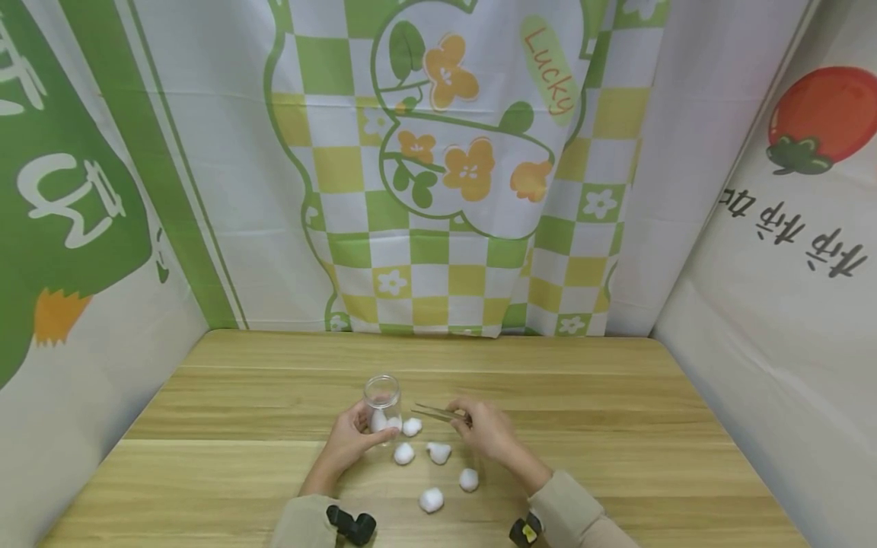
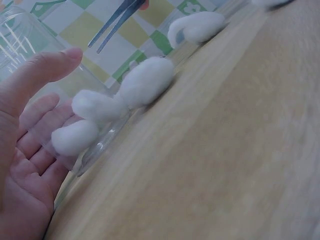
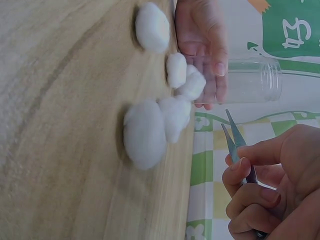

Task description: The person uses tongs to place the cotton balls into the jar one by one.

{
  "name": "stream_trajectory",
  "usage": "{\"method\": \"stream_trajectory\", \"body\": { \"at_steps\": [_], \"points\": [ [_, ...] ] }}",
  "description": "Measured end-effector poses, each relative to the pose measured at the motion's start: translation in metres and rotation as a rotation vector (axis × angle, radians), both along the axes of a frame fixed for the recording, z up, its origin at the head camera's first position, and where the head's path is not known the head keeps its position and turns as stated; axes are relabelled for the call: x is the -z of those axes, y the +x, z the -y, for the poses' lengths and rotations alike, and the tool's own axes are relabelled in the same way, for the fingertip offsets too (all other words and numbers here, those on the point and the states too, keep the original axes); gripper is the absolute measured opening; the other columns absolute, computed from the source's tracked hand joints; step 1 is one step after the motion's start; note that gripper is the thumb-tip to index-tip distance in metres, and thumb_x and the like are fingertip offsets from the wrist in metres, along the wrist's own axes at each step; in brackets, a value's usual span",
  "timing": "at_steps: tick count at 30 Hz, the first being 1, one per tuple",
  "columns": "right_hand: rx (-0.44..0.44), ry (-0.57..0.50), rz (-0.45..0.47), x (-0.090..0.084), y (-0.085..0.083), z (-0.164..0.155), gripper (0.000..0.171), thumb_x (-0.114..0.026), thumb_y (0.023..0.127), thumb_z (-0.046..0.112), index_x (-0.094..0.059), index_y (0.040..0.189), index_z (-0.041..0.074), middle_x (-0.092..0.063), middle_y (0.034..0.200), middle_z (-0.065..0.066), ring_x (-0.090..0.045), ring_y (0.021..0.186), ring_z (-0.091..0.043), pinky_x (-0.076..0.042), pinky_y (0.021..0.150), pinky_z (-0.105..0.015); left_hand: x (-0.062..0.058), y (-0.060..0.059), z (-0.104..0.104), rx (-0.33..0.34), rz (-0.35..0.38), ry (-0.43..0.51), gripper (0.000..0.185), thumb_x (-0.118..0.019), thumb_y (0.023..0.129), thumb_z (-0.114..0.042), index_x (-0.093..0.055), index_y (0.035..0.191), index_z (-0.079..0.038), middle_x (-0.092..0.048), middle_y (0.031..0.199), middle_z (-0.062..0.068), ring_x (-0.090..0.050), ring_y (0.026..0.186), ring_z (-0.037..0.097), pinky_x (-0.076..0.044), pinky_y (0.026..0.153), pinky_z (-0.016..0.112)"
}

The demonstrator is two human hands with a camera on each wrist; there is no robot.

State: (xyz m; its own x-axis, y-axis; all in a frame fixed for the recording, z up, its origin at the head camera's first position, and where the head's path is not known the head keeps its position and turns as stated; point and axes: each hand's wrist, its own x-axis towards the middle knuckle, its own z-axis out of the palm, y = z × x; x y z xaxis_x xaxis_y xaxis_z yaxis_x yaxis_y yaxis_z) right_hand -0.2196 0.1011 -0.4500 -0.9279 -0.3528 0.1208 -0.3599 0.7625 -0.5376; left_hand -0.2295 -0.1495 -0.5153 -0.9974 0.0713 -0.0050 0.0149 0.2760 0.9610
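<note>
A clear jar (image 1: 382, 390) without a lid stands upright on the table, and my left hand (image 1: 345, 447) holds it from the left with fingers and thumb around it. Inside, near the bottom, lie white cotton balls (image 2: 75, 137). My right hand (image 1: 488, 431) pinches metal tweezers (image 1: 438, 413), whose tips point left towards the jar, apart from each other with nothing between them. Several cotton balls lie loose on the table between the hands: one (image 1: 412, 427) close to the jar's right side, another (image 1: 404, 454) just in front, and one (image 1: 438, 453) below the tweezers.
Nearer the front edge of the view lie two more cotton balls (image 1: 431, 500). The wooden table (image 1: 274, 365) reaches back to a checkered curtain (image 1: 432, 289). Printed cloth walls (image 1: 767, 320) stand at both sides.
</note>
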Motion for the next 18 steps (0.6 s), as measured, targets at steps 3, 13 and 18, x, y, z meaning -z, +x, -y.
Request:
{"method": "stream_trajectory", "body": {
  "at_steps": [3,13,18],
  "points": [
    [0.003,0.006,0.003,0.003,-0.001,0.0,0.022,-0.065,0.09,0.012,-0.068,0.111,0.011,-0.055,0.065,0.002,-0.037,0.053,-0.004,-0.025,0.043,-0.016,0.0,0.0,0.0,0.003,-0.002,0.004,0.075,-0.08,0.077,-0.02,-0.044,0.141,-0.001,-0.052,0.142,0.023,-0.047,0.135,0.04,-0.036,0.116,0.053],
    [0.0,0.025,0.04,0.016,-0.001,0.001,0.022,-0.063,0.09,0.01,-0.068,0.112,0.01,-0.062,0.076,-0.002,-0.043,0.06,-0.006,-0.031,0.046,-0.018,0.0,0.0,0.0,0.001,-0.004,0.008,0.073,-0.08,0.078,-0.02,-0.045,0.14,-0.001,-0.055,0.139,0.022,-0.052,0.131,0.039,-0.039,0.114,0.052],
    [0.012,0.039,0.045,0.017,-0.001,0.002,0.023,-0.063,0.091,0.012,-0.067,0.113,0.011,-0.058,0.069,0.0,-0.039,0.055,-0.007,-0.027,0.046,-0.018,0.0,0.0,0.0,0.005,-0.008,0.014,0.072,-0.08,0.078,-0.02,-0.046,0.139,-0.001,-0.056,0.139,0.021,-0.051,0.132,0.038,-0.039,0.114,0.052]
  ]
}}
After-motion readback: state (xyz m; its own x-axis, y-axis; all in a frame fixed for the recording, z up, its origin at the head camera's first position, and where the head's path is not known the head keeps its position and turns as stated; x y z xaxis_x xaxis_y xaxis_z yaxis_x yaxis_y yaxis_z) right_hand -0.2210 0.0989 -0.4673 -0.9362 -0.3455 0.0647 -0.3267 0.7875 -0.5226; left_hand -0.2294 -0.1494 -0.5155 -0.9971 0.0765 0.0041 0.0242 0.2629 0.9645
